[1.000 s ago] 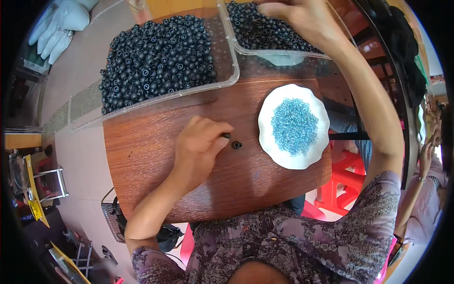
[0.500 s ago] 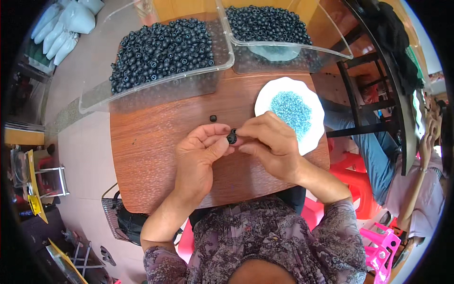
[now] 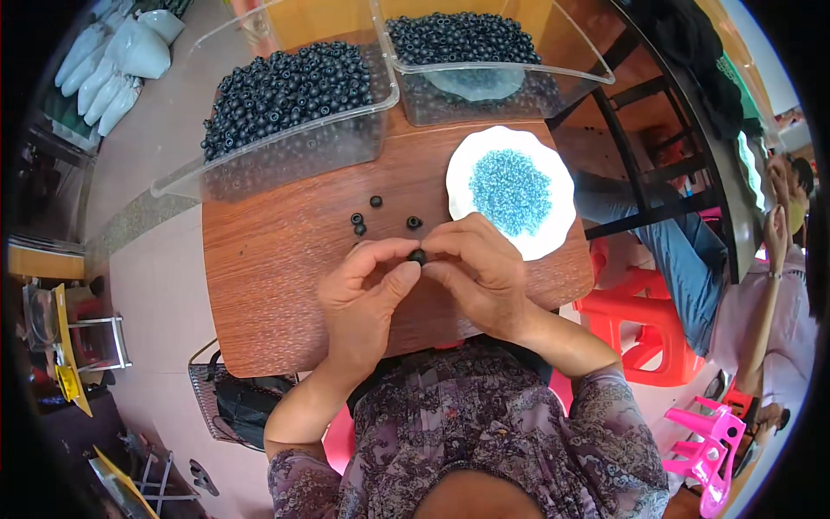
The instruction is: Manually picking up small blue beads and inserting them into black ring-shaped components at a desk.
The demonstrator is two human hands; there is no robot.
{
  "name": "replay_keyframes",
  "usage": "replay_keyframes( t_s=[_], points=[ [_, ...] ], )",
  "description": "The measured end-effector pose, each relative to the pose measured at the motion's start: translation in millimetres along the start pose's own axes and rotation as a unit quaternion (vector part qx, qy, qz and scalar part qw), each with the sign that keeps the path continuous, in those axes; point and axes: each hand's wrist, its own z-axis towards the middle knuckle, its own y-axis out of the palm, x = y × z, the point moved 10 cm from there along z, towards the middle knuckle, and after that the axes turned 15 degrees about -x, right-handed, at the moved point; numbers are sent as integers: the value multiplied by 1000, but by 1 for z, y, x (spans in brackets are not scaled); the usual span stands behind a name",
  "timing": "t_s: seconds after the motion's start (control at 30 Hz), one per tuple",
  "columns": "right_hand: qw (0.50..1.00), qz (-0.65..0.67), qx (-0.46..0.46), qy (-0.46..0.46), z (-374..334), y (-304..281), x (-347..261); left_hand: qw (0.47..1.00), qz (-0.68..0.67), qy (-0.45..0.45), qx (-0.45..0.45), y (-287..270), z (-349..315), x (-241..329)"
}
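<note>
Over the near half of the wooden table, a small round black piece [image 3: 418, 257] is pinched by my left hand [image 3: 357, 298] between thumb and index finger. My right hand [image 3: 486, 281] meets it from the right, its thumb and index fingertips closed on the piece's side. Whether the right fingertips also hold something tiny is hidden. Beyond my hands lie several loose black pieces [image 3: 376, 201], some showing a round hole. A white scalloped plate [image 3: 462, 164] with a heap of tiny clear-blue pieces [image 3: 512, 192] stands just past my right hand.
Two clear plastic bins [image 3: 285, 143] [image 3: 484, 104] full of black pieces fill the far side of the table [image 3: 268, 285]. Right of it are a red stool [image 3: 644, 324], a dark table frame [image 3: 666, 212] and a seated person [image 3: 752, 320]. White bags [image 3: 138, 48] stand far left.
More loose black pieces now lie on the table, where a single one lay before. My hands have drawn together around one black piece. The whole view has shifted slightly.
</note>
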Motion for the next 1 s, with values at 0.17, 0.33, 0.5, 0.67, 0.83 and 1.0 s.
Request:
replay_keyframes(
  t_s=[0.17, 0.33, 0.5, 0.67, 0.83, 1.0],
  points=[
    [961, 236, 25, 143, -18, 17, 33, 960, 258, 102, 26, 5, 1, 45],
    [883, 430, 54, 183, -25, 31, 49, 869, 443, 220, -8, 30, -4, 71],
    [831, 521, 74, 181, -30, 36, 56, 856, 459, 236, -22, 40, -4, 72],
    [828, 521, 93, 186, -35, 37, 62, 874, 442, 199, -41, 38, 3, 64],
    [851, 483, 98, 184, -37, 35, 63, 886, 425, 179, -50, 34, 5, 56],
    [856, 465, 92, 207, -39, 40, 65, 858, 471, 200, -47, 38, 2, 56]
  ],
)
